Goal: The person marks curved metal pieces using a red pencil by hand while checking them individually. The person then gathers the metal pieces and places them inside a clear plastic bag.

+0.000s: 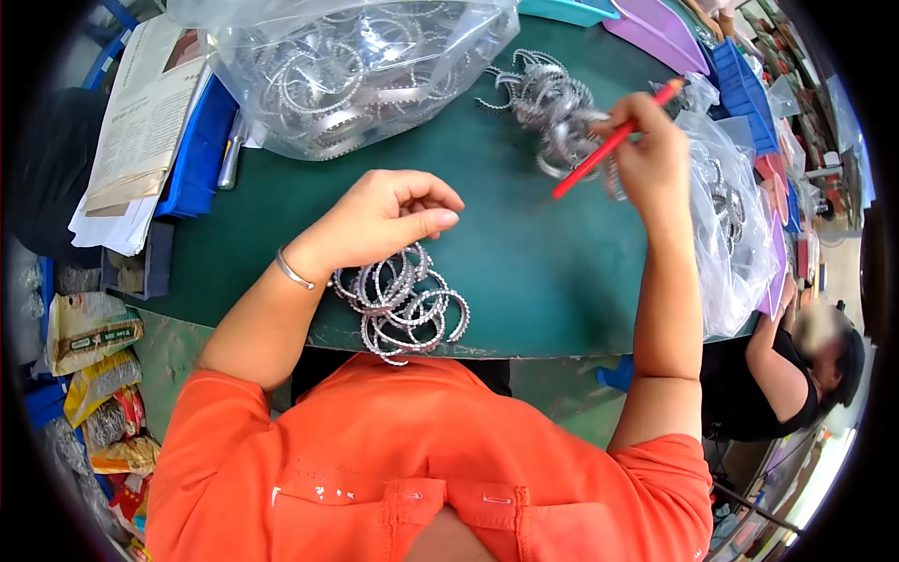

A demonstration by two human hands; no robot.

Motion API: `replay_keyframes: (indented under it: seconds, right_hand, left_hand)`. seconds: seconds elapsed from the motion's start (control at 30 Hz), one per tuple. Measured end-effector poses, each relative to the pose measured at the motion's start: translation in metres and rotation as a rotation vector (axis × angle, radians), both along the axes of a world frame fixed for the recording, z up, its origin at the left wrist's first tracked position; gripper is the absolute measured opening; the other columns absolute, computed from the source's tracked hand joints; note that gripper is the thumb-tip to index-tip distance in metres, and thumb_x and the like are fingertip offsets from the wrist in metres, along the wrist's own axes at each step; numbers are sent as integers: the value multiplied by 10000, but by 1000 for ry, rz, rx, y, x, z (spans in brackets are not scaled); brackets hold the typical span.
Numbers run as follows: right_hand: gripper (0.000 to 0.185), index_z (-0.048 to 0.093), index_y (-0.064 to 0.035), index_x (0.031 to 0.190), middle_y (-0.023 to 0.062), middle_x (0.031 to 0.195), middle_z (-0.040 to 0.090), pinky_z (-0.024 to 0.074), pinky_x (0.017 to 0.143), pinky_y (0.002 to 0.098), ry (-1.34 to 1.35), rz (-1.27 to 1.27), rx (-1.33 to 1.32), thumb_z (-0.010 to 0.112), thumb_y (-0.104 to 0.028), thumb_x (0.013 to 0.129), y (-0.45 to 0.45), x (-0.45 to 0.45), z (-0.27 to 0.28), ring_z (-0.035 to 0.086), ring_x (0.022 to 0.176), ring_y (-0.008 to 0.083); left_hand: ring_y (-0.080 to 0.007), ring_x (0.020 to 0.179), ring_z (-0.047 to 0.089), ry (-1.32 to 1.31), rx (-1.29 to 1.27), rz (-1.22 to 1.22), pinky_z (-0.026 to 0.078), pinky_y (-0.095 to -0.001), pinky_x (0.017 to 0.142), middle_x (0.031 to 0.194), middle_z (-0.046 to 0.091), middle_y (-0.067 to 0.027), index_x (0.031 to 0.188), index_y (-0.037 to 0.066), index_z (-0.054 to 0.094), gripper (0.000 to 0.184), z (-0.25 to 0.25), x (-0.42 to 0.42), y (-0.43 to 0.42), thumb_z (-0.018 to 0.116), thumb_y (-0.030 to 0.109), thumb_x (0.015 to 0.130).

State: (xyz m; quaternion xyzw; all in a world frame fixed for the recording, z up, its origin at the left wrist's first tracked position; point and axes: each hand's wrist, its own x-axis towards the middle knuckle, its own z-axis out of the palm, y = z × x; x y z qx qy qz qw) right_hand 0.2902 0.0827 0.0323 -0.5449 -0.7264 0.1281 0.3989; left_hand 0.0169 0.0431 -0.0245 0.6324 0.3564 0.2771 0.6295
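My right hand (646,150) is closed round a red pencil (599,157), which slants down to the left. A blurred silvery ring (613,178) shows just under its fingers; whether they hold it too, I cannot tell. Left of that hand lies a heap of silver bangles (552,98), partly smeared by motion. My left hand (398,214), with a bangle on its wrist, hovers over the near part of the table. Its fingers are loosely curled, thumb apart, nothing visible between them. Below it a second pile of bangles (403,304) lies at the table's front edge.
A clear plastic bag full of bangles (365,80) stands at the back of the green table (506,281). Another plastic bag (726,234) lies at the right. Papers (140,112) rest by a blue bin (201,150) at left. A co-worker (777,375) sits at right.
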Motion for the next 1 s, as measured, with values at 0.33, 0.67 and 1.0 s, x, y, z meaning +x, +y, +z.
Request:
replay_keyframes:
  seconds: [0.33, 0.67, 1.0]
  right_hand:
    - [199, 478, -16, 734, 50, 741, 577, 451, 642, 219, 528, -126, 329, 670, 38, 729, 7, -5, -24, 513, 684, 87]
    - [229, 458, -37, 738, 4, 713, 519, 391, 521, 190, 405, -50, 189, 686, -20, 760, 18, 8, -14, 453, 595, 54]
    - [230, 456, -41, 744, 14, 736, 536, 399, 570, 190, 499, -21, 454, 682, -3, 755, 16, 7, -10, 456, 639, 59]
  left_hand:
    - [-89, 776, 589, 89, -12, -41, 482, -228, 707, 849, 630, -50, 986, -9, 608, 187, 0, 0, 2, 602, 106, 838]
    - [-94, 786, 584, 56, -56, -67, 474, -230, 724, 851, 629, -61, 1002, -14, 601, 206, -3, 0, 3, 594, 119, 846]
    - [-96, 787, 582, 78, -47, -71, 473, -232, 724, 848, 627, -59, 996, -19, 596, 202, -4, 0, 2, 588, 123, 852]
